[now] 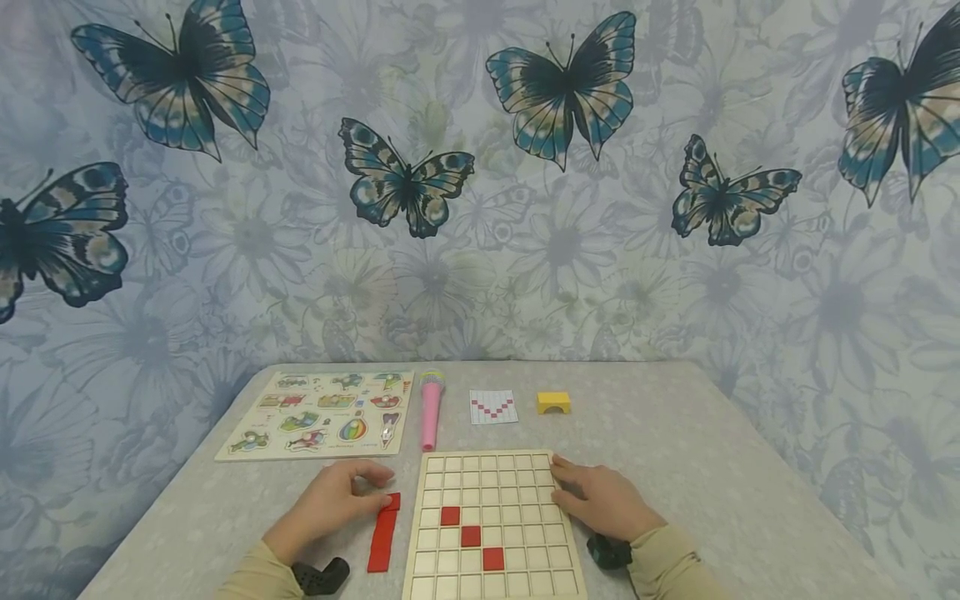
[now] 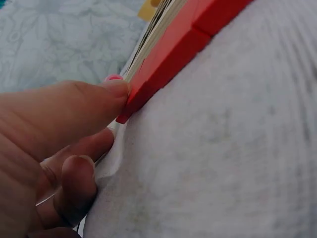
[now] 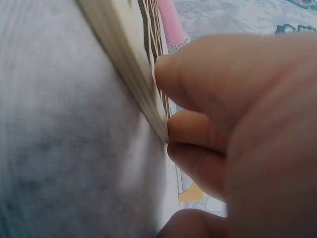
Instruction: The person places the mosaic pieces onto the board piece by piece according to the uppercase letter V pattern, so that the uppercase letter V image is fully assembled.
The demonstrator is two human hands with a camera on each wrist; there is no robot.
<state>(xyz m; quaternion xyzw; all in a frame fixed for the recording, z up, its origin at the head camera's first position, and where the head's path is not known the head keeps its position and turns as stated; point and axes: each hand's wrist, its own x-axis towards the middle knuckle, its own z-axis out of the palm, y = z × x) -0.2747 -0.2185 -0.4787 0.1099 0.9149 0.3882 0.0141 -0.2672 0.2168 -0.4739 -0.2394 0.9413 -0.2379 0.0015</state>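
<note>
A wooden grid board (image 1: 510,479) lies flat in front of me, with three red square tiles (image 1: 471,536) set diagonally in its cells. Left of it runs a column of red tiles (image 1: 381,543), edge to edge. My left hand (image 1: 333,502) is at the column's far end, its thumb touching the last tile (image 2: 130,101) while the other fingers stay apart from it. At the board's far right corner rests my right hand (image 1: 609,502). In the right wrist view its thumb (image 3: 173,69) lies over the grid and its fingers are against the edge.
Behind the board stand a pink toy microphone (image 1: 430,417), a card with a red V pattern (image 1: 492,407) and a yellow arch block (image 1: 553,401). A picture puzzle board (image 1: 315,414) lies at the back left. Butterfly wallpaper covers the wall (image 1: 480,292) beyond the table.
</note>
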